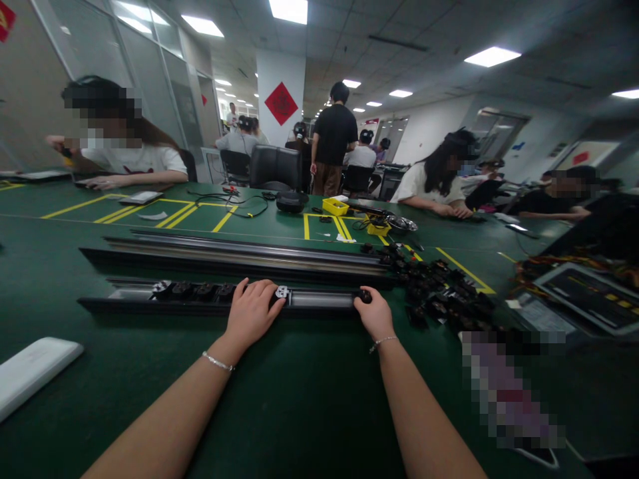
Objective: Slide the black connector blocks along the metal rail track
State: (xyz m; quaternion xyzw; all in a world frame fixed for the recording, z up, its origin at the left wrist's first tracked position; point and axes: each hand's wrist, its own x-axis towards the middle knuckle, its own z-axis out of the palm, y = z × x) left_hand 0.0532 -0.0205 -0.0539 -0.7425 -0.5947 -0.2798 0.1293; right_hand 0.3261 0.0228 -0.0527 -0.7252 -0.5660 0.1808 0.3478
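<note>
A long black track rail [324, 301] with a silvery channel lies across the green table in front of me. Several black square modules [204, 291] sit in its left half, with a white-faced piece [283, 293] among them toward the middle. My left hand [253, 311] is closed over the rail and its modules, thumb on the near side beside the white-faced piece. At the rail's right end my right hand [375, 313] pinches a small black part [367, 296]. Whether that part touches the channel I cannot tell. More black rails [239, 256] lie just behind.
Loose black parts [439, 293] are heaped to the right of the rails. A white case [34, 372] lies at the left, a blurred-out object [514, 392] at the right. Yellow trays [335, 206], cables and a black headset-like object [292, 201] are farther back. Other people sit across the table.
</note>
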